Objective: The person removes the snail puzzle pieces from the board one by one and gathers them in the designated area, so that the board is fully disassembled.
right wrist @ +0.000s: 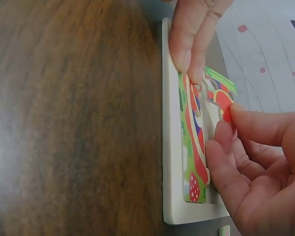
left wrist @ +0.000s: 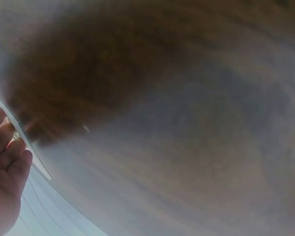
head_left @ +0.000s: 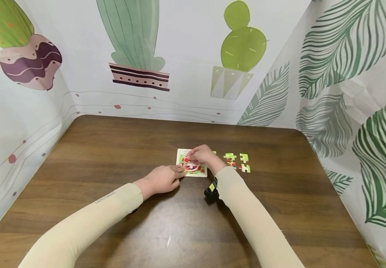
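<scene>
A red puzzle piece (right wrist: pixel 226 100) is at the white frame (right wrist: pixel 171 147); I cannot tell if it lies flat. The right hand (head_left: pixel 202 154) pinches it between thumb and finger. The left hand (head_left: pixel 163 179), its fingers extended, touches the assembled part. Loose pieces (head_left: pixel 244 158) lie on the brown table (head_left: pixel 119 149), right of the frame.

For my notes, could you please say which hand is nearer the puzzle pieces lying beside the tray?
The right hand, over the tray, left of the puzzle pieces; the left hand is farther left, at the tray's edge.
</scene>
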Tool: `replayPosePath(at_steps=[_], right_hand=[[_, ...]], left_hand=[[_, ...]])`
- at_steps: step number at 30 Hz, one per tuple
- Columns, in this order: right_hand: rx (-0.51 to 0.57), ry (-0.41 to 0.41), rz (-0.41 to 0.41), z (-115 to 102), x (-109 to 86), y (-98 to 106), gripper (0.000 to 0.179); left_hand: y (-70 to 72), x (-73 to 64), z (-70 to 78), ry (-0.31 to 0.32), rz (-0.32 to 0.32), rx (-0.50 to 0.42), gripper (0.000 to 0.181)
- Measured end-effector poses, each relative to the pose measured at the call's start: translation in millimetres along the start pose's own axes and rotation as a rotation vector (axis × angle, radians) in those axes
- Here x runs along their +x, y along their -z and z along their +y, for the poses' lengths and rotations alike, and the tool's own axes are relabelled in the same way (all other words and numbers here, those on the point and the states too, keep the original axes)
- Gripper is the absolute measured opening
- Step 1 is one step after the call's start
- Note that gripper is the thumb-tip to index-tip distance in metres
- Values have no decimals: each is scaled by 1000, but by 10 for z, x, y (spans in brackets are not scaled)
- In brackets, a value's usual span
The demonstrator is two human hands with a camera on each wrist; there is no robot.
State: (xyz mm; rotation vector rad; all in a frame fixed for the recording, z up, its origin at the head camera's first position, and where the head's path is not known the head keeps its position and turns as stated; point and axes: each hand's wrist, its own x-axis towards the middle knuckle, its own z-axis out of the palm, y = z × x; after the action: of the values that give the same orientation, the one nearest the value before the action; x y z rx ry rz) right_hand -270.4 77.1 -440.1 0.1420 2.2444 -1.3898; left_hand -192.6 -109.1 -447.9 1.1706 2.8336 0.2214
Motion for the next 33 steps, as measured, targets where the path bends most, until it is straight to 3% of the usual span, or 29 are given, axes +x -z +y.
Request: replayPosePath(at_steps=[6, 24, 33], right_hand=[[29, -17, -7, -5, -30, 49, 21], [-130, 53, -31, -165, -271, 527, 21], [-149, 56, -57, -71, -310, 675, 22]], left_hand=[[-3, 4, -5, 8, -5, -17, 40], [5, -9, -2, 23, -11, -36, 42], [-3, -8, -15, 6, 15, -14, 40]])
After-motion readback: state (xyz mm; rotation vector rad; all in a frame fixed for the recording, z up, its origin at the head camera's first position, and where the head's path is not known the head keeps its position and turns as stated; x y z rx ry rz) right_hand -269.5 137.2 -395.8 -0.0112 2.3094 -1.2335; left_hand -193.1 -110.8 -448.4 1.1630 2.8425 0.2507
